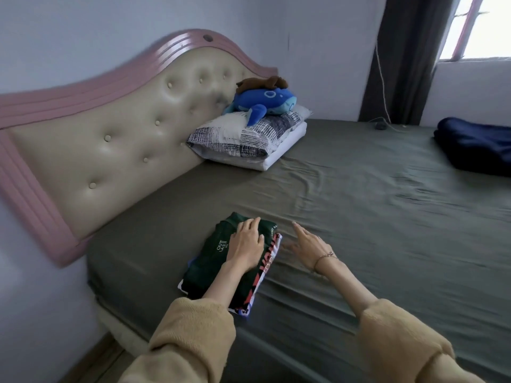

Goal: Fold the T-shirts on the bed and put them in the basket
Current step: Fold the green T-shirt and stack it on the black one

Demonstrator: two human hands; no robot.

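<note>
1. Shirts sit in a small folded pile [221, 272] at about 7 o'clock on the bed [359, 217], close to its near edge and near the headboard [110, 128].
2. Top of the pile is a dark green shirt [210, 261] with small white lettering; under it you can see a white shirt [266, 261] with red and black print showing along the right side.
3. Your left hand [247, 241] lies flat on the green shirt, fingers straight and pressing down, gripping nothing.
4. Your right hand [309, 246] is just to the right of the pile, at about 3 o'clock from it, fingers stretched out and relaxed over the grey-green sheet; you hold nothing in it. Whether it touches the sheet I cannot tell.
5. A thin bracelet [326, 257] circles your right wrist, and both arms wear fuzzy tan sleeves [193, 335].
6. At 12 o'clock from the pile, against the headboard, a patterned pillow [243, 136] rests on a folded white sheet, with a blue stuffed toy [265, 102] lying on top.
7. At 2 o'clock, near the far right edge, a dark blue blanket [475, 145] lies folded.
8. A dark curtain [401, 59] hangs beside the window [481, 26] at 1 o'clock.
</note>
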